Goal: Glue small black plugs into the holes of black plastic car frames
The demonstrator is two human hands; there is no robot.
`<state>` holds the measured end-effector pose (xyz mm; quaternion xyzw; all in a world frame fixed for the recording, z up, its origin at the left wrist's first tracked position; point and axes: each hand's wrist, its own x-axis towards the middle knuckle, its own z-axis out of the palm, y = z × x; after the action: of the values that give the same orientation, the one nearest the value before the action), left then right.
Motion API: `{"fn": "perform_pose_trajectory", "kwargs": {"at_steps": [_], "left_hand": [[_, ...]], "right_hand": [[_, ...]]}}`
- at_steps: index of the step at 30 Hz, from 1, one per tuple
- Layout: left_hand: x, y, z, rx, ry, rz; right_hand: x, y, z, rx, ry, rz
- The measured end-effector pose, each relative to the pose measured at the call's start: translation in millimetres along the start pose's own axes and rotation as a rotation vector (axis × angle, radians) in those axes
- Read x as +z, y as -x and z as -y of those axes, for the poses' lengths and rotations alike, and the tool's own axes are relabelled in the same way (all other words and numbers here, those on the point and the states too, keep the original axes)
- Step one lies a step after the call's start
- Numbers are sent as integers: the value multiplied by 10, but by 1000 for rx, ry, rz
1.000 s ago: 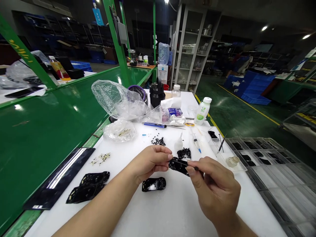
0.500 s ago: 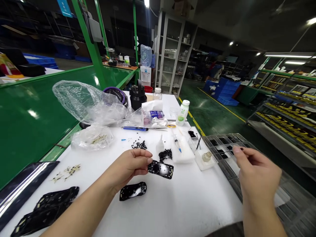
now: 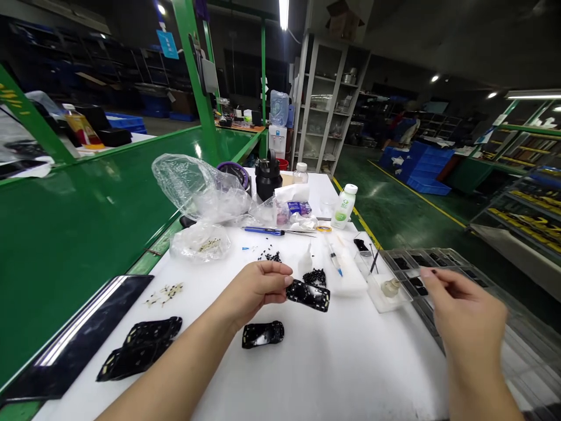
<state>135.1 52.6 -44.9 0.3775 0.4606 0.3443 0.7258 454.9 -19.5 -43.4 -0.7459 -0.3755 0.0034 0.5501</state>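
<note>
My left hand (image 3: 265,286) pinches one end of a glossy black model car body (image 3: 312,295) between thumb and fingers, above the white table. To its right, my right hand (image 3: 464,316) is closed in a pinch near the compartment box; a tiny dark bit shows at the fingertips, too small to name. A second black car body (image 3: 263,334) lies on the table below my left hand. More black car bodies (image 3: 140,348) lie overlapping at the left. Just behind the held body is a pile of small black parts (image 3: 314,277), with a white dropper bottle (image 3: 305,261) beside it.
A syringe (image 3: 335,262) lies on a white foam pad. A small glass jar (image 3: 390,287) sits in a clear tray, left of the divided plastic box (image 3: 438,257). Behind are a blue-handled knife (image 3: 263,231), plastic bags (image 3: 199,190), a black flask (image 3: 268,178) and a white bottle (image 3: 344,207).
The view has turned left, so the table things sit further right. Both hands keep their pinches, and the car body stays in my left hand, with little visible movement.
</note>
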Motion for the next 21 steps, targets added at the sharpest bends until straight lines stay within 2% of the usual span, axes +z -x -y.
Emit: {"fn": "perform_pose_trajectory", "kwargs": {"at_steps": [2, 3, 4, 6, 7, 8, 9, 10, 12, 13, 17, 21], "left_hand": [[-1, 6, 3, -7, 6, 8], [0, 10, 5, -11, 12, 12], [1, 12, 6, -10, 20, 17], [2, 12, 9, 0, 42, 25], [3, 10, 10, 8, 54, 27], [4, 6, 12, 15, 67, 27], [4, 1, 15, 24, 78, 26], [5, -5, 19, 31, 86, 23], [8, -16, 30, 46, 95, 19], [11, -22, 37, 56, 96, 16], [30, -45, 70, 91, 45, -30], [60, -64, 90, 101, -25, -69]], "right_hand": [[27, -35, -48, 7, 151, 251], [38, -36, -57, -25, 222, 331], [46, -17, -47, -84, 284, 351], [63, 82, 55, -266, 322, 240], [80, 159, 144, -372, 269, 170], [109, 247, 248, -478, 148, 172], [153, 340, 357, -599, -1, 291], [213, 430, 459, -681, -91, 489], [374, 583, 603, -655, -164, 774], [463, 640, 634, -599, -189, 847], [725, 755, 552, -353, -342, 880], [764, 812, 442, -239, -446, 959]]}}
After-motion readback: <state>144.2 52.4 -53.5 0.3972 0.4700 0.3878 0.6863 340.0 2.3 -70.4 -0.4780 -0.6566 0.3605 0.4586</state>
